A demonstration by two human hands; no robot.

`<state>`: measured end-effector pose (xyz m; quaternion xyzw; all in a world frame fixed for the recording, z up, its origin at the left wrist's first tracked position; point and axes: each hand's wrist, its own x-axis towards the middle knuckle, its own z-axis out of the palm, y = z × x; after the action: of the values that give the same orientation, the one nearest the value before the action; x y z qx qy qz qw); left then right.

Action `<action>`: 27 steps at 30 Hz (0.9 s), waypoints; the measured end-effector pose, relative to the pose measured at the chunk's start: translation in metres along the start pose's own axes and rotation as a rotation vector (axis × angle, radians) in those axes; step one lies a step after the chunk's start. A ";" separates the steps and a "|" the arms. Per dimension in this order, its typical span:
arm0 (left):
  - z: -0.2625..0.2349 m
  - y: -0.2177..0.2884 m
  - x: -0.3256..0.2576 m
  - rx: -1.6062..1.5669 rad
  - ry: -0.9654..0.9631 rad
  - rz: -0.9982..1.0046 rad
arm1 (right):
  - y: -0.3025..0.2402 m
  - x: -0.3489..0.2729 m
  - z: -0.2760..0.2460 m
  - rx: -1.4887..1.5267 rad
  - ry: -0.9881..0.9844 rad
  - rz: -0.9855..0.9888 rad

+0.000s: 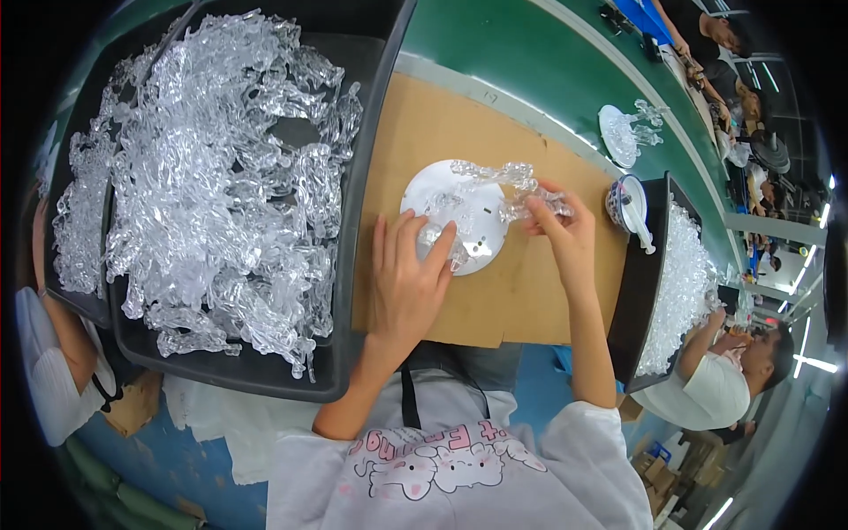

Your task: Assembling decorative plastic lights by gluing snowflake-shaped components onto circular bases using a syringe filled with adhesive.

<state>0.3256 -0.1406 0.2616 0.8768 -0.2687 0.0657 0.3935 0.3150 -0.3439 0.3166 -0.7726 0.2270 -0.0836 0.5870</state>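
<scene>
From the head camera, the left hand (405, 284) is lying flat with its fingers spread, pressing down on the near-left part of a round white plastic disc (477, 231) that is resting on a sheet of brown cardboard (424, 141). Under and just beyond its fingertips, clear, glassy plastic figure pieces (442, 216) are standing on the disc; they are knobbly and see-through, catching the light in bright glints, and their exact shapes are too blurred to tell. The right hand (561, 231) is closing its thumb and fingers around another clear plastic piece (534, 205) at the disc's far-right edge, holding it just above the disc, touching or nearly touching the longer clear piece (490, 172) that is lying across the disc's far side.

To the left of the left hand, a large black plastic tray (353, 221) is sitting heaped with a tangle of the same clear plastic pieces (212, 177). To the right of the right hand, a small round container with a white spoon-like tool (629, 205) is standing at the cardboard's edge, just beside a second black tray (638, 291) full of clear pieces. Farther off beyond the right hand, on the green table surface (530, 62), another white disc carrying clear figures (629, 132) is lying. Another person in a white shirt (715, 389) is working at the far right.
</scene>
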 end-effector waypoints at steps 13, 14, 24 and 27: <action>-0.002 -0.002 0.001 -0.022 0.026 -0.031 | 0.016 0.012 0.006 -0.115 -0.008 -0.026; -0.002 -0.002 0.002 -0.024 0.022 -0.029 | 0.018 0.014 0.004 -0.083 -0.021 0.010; 0.004 -0.004 -0.001 -0.033 0.048 -0.035 | 0.008 -0.002 0.028 -0.245 0.097 -0.125; 0.004 -0.005 -0.001 -0.022 0.052 -0.030 | 0.004 -0.011 0.033 -0.451 0.113 -0.222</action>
<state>0.3264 -0.1406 0.2550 0.8742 -0.2460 0.0797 0.4110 0.3178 -0.3113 0.3048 -0.8983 0.1859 -0.1378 0.3735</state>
